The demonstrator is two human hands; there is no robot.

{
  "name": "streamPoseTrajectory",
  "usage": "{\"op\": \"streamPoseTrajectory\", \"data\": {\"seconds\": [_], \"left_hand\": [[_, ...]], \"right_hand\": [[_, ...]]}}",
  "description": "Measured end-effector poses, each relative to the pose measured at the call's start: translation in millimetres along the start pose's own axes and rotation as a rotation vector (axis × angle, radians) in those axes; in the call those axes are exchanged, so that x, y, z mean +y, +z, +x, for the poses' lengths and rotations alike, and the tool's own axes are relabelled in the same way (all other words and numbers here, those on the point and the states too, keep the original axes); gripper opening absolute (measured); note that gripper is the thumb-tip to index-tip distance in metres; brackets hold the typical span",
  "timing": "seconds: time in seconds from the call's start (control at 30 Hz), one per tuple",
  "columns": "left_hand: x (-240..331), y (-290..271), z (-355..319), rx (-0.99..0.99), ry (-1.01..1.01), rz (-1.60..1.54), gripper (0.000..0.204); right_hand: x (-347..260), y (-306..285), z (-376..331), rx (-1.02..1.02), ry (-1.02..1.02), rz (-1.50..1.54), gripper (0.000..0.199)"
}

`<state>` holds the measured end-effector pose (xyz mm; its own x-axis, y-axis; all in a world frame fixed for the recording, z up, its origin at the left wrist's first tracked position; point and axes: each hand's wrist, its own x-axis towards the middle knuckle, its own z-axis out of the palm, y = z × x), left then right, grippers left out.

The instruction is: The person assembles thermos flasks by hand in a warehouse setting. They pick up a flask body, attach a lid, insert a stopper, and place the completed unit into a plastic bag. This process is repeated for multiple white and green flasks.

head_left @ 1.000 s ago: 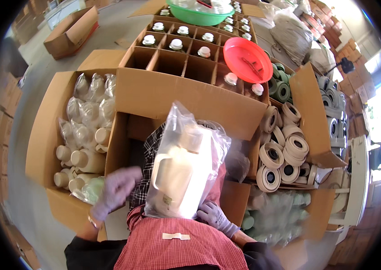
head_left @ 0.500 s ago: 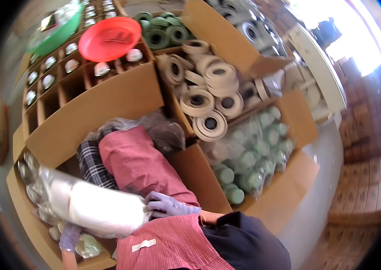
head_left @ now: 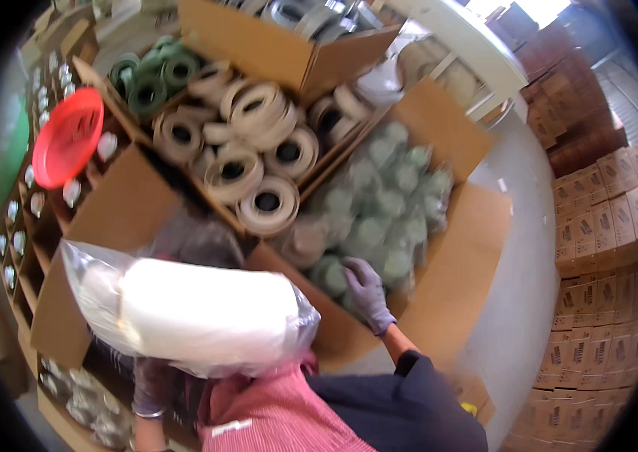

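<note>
A big white cylinder [head_left: 210, 305] in a clear plastic bag lies sideways in front of my body. My left hand [head_left: 155, 384], in a purple-grey glove, supports it from below; its fingers are mostly hidden by the bag. My right hand [head_left: 366, 292], gloved alike, reaches over the near edge of a carton of pale green round caps [head_left: 372, 230] wrapped in clear plastic. Its fingers are stretched out at the nearest caps and hold nothing that I can see. Whether they touch the caps I cannot tell.
Beyond, a carton holds beige ring-shaped parts [head_left: 268, 205] and green rings [head_left: 146, 92]. On the left, a red bowl [head_left: 70, 139] rests on a divided carton with silver-topped items. Small plastic-wrapped items [head_left: 85, 403] lie at lower left. Stacked cartons [head_left: 605, 218] stand at right.
My right hand has left the white cylinder and moved right to the green caps. The cylinder has shifted up and right with my left hand beneath it. The view has turned to the right.
</note>
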<state>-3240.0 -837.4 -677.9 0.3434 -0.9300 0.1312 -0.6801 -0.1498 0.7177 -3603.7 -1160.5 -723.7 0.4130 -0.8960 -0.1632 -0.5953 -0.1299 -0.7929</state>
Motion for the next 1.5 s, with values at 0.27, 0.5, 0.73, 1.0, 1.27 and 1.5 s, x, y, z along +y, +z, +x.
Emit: {"op": "streamPoseTrajectory", "data": {"seconds": [0.27, 0.5, 0.73, 1.0, 1.27, 1.5], "left_hand": [[49.5, 60.9, 105.1, -0.083, 0.299, -0.007, 0.046], [26.0, 66.3, 116.1, -0.091, 0.318, 0.193, 0.033], [104.7, 158.1, 210.2, -0.501, 0.069, -0.637, 0.024], [78.2, 343.3, 216.2, -0.706, 0.371, -0.008, 0.028], [54.0, 36.3, 195.0, 0.035, -0.140, -1.299, 0.053], [-47.3, -89.4, 99.6, 0.808, 0.144, -1.324, 0.046]], "right_hand": [[224.9, 12.7, 51.6, -0.462, 0.233, -0.530, 0.046], [138.3, -97.4, -4.0, -0.386, 0.458, 0.253, 0.058], [-38.8, -251.4, -73.1, 0.209, 0.159, 0.260, 0.032], [-155.9, -203.6, -26.8, 0.394, -0.086, 0.367, 0.019], [-277.4, -42.4, 16.6, 0.071, -0.489, 0.194, 0.019], [-312.3, 59.5, 37.2, -0.949, -0.226, 1.089, 0.083]]}}
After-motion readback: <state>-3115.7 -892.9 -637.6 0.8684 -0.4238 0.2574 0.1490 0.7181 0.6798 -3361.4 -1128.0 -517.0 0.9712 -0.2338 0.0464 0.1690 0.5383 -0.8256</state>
